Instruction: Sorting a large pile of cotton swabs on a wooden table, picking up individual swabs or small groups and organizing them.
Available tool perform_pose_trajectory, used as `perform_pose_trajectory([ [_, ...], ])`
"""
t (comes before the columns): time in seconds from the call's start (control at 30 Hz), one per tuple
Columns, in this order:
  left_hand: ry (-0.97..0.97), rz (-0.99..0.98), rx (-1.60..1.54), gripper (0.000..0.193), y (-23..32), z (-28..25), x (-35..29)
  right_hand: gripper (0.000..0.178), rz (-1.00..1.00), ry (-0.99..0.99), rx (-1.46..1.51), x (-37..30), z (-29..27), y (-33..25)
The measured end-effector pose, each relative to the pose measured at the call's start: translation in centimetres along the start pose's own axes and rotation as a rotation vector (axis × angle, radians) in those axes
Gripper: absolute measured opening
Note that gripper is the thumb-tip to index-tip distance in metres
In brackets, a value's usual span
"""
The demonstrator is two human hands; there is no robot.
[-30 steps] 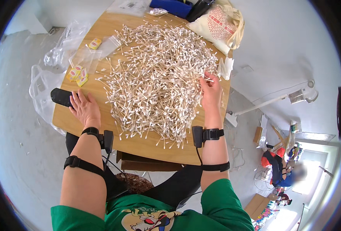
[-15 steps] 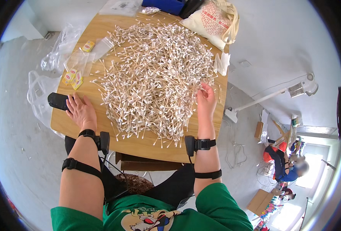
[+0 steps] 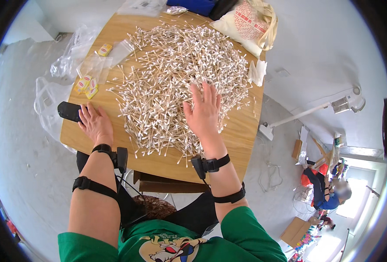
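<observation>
On one wooden table (image 3: 241,131), one cotton-swab heap (image 3: 176,78), two hands flat

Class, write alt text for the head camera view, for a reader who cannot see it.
A person's right hand lies spread, palm down, on a big pile of cotton swabs covering a wooden table. The left hand rests flat near the table's edge beside a black device, with small yellow packets and clear plastic bags nearby.

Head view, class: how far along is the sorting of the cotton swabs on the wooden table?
Done: nothing visibly packed. In hand: right hand spread flat on the heap of white-tipped cotton swabs; left hand rests by a black device. Left: nearly the whole heap, with clear plastic bags lying flat.
</observation>
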State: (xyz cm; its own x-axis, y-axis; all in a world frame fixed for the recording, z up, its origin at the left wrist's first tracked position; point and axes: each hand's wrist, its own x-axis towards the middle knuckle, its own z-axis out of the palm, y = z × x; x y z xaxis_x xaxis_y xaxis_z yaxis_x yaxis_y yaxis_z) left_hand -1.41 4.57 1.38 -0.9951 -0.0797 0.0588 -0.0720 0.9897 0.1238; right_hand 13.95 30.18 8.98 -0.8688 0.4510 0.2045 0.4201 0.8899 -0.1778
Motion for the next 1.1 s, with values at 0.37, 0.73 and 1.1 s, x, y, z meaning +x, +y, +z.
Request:
perform_pose_trajectory([
  [0.37, -0.01, -0.014, -0.035, 0.051, 0.2, 0.2, -0.1, 0.032, -0.12, -0.11, -0.029, -0.4, 1.0, -3.6],
  [0.73, -0.016, -0.016, -0.07, 0.051, 0.8, -0.4, -0.2, 0.026, -0.114, 0.026, 0.049, -0.2, 0.7, -2.6],
  [1.1, -0.005, 0.005, -0.031, 0.051, 0.5, 0.1, -0.1, 0.029, -0.291, -0.014, 0.466, -0.6, 3.9, -12.4],
])
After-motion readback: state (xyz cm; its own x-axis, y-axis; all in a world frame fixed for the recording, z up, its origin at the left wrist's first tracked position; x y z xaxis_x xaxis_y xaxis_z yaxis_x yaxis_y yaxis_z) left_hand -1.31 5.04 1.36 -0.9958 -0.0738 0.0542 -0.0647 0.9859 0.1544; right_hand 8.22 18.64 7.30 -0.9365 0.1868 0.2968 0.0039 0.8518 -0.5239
